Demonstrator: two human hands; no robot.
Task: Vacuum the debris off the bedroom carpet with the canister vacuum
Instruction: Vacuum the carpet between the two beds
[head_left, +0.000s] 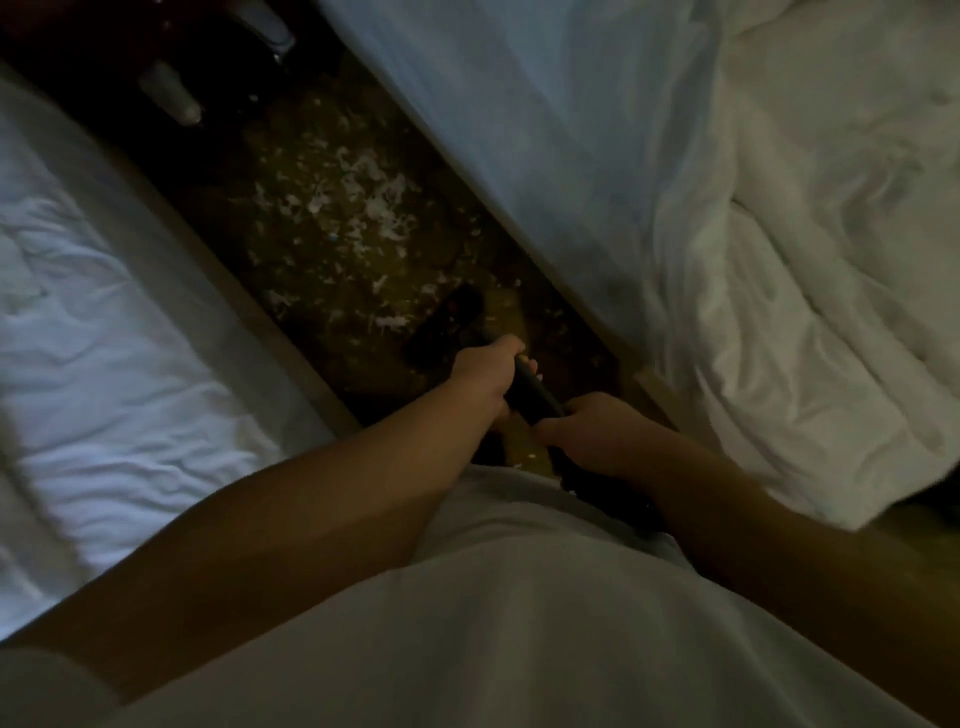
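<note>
Gripping the vacuum wand (532, 396) two-handed over the carpet (311, 291).
I see left hand (483, 374) and right hand (597, 431) both curled round it; its long axis points forward-left from them to the floor head (447, 325), white debris (358, 202) lying beyond.

White debris (358, 197), brown carpet (311, 260)

Carpet (332, 270): short pile, rough, matt. Debris (375, 203): thin torn flakes, paper-like. Vacuum wand (531, 391): dark plastic, smooth, matt. Sheet (104, 312), duvet (805, 260): creased matt cloth. Shirt (493, 597): smooth cloth.
</note>
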